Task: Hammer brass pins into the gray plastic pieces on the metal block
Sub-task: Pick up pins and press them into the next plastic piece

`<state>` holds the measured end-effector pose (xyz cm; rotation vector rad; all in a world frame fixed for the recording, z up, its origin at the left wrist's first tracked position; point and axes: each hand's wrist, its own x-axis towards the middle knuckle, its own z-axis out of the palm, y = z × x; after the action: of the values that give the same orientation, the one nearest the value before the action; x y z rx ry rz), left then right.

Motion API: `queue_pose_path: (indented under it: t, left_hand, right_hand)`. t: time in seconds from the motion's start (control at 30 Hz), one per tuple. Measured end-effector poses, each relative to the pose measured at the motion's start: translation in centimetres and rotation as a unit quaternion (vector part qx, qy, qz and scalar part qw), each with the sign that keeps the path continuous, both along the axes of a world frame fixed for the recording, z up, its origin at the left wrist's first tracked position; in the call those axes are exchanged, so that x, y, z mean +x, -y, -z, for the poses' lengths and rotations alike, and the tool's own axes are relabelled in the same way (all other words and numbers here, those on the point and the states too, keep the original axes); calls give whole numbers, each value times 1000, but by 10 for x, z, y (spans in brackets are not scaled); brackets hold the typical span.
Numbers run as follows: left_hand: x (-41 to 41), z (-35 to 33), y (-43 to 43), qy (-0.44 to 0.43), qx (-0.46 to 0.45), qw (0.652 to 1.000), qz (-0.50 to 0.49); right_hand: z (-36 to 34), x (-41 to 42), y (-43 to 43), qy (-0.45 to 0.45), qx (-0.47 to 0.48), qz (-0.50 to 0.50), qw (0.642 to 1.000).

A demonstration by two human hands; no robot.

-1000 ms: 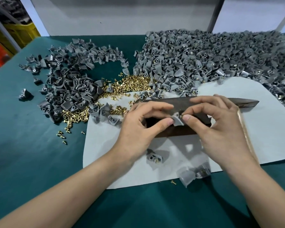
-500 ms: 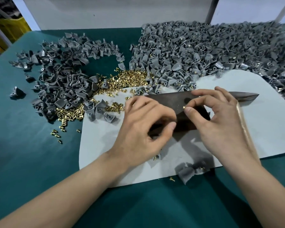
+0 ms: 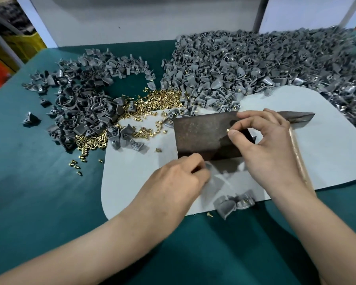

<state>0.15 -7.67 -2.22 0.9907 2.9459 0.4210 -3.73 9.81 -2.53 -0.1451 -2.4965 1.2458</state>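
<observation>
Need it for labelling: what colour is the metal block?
Metal block is dark mottled brown; head view.

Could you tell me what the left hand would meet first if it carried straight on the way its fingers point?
The gray piece just past the left hand, below the block; they may already touch.

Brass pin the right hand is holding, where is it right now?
Head view, right of centre: the pin is pinched between the right hand's thumb and fingertip, over the metal block's right part.
</observation>
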Motion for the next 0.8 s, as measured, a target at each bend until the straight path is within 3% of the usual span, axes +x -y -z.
queue_pose_path:
  t: [0.27, 0.43, 0.57, 0.73, 0.8]
  left_hand:
    - [-28, -22, 0, -55, 212, 976, -8]
    - [-60, -26, -7, 12, 231, 973, 7]
    - [-65, -13, -8, 60, 310, 949, 0]
    - [-65, 4, -9, -21, 349, 937, -19]
    - [-64, 13, -10, -8, 388, 921, -29]
  right_hand:
    - [-8, 9, 0, -29, -20, -49, 998]
    - [-5, 11, 3, -4, -35, -100, 994]
    - [-3, 8, 2, -14, 0, -82, 997]
    - [-3, 6, 5, -29, 40, -84, 995]
    - [-5, 6, 8, -32, 49, -90, 994]
